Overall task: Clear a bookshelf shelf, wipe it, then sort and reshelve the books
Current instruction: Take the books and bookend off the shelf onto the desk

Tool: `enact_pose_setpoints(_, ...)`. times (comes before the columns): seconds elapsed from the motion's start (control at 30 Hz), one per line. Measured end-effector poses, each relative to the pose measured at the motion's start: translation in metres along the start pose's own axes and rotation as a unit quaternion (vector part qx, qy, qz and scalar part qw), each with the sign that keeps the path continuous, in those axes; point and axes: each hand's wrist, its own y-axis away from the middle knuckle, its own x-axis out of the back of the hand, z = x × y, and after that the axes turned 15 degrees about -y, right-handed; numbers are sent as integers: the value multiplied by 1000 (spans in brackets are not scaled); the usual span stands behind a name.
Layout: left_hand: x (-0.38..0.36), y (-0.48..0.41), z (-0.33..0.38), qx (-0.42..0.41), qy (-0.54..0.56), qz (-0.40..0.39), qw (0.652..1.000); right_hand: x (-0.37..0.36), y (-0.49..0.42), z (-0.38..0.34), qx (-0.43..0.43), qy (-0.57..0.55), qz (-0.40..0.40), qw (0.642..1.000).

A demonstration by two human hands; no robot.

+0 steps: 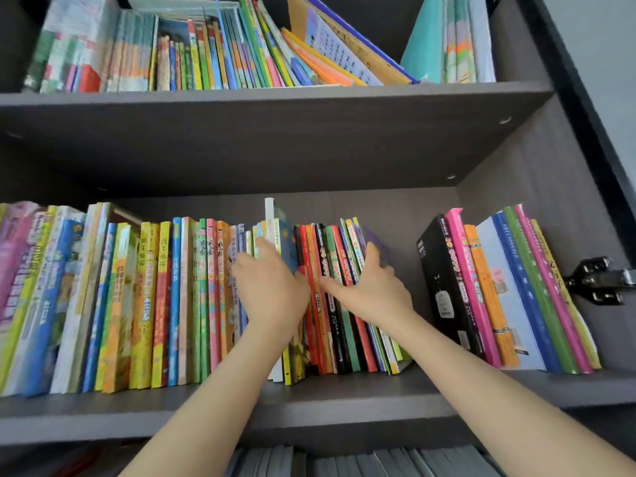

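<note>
A dark grey bookshelf's middle shelf holds a long row of colourful thin books. Near its centre stands a tall white and blue book, higher than the rest. My left hand grips the spines there, fingertips tucked in on that book's left side. Just to the right, a bunch of red, black and green books leans left. My right hand holds this bunch, thumb across the spines and fingers curled round its right side. Beyond a gap, a black book and several pink, blue and green ones lean left.
The shelf above carries more thin books, several slanting. Grey book tops show on the shelf below. A black door hinge juts from the right side wall. Bare shelf shows between the two book groups.
</note>
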Motion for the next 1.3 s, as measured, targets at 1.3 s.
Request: enact_pose_setpoints(1.3, 19, 0, -12, 23, 220, -31, 975, 73, 100, -71, 180, 5, 209, 961)
